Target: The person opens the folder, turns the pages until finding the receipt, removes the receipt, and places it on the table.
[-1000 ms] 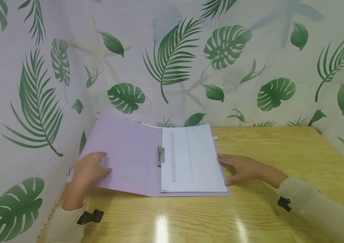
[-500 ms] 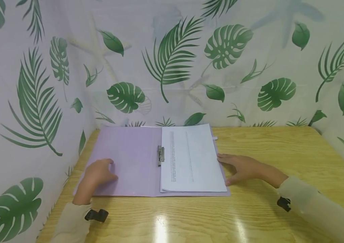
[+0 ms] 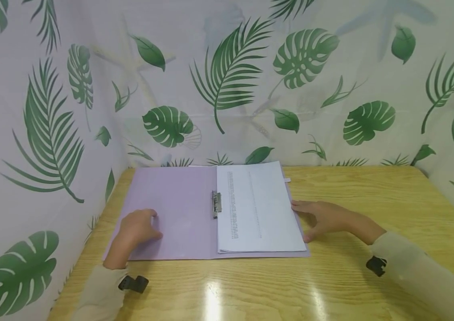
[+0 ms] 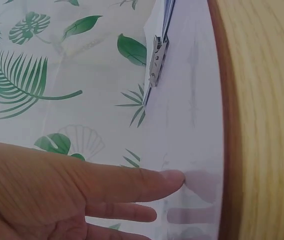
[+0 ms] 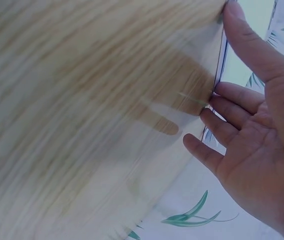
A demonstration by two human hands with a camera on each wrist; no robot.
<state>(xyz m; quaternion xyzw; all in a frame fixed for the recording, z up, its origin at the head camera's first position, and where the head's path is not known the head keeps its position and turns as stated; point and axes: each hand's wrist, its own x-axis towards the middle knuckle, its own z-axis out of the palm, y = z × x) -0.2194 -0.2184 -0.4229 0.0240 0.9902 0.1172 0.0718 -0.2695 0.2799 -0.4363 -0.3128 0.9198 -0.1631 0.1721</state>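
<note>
A purple file folder (image 3: 171,200) lies spread flat on the table. On its right half rests a stack of printed paper (image 3: 265,209), beside the metal clip (image 3: 216,205) at the spine. My left hand (image 3: 136,227) is over the lower left part of the cover, its thumb and fingers extended in the left wrist view; whether they touch the cover is hard to tell. At the folder's right edge is my right hand (image 3: 327,218). Its thumb and fingertips touch that edge in the right wrist view, with nothing gripped.
The wooden table (image 3: 371,200) extends to the right and in front of the folder. A leaf-printed cloth (image 3: 243,89) hangs close behind the table and along its left side. A small white tab (image 3: 287,180) sticks out from the folder's right edge.
The folder's left cover, raised and tilted a second ago, has come down flat on the table. My left hand has moved down and to the right; the right hand stays at the edge.
</note>
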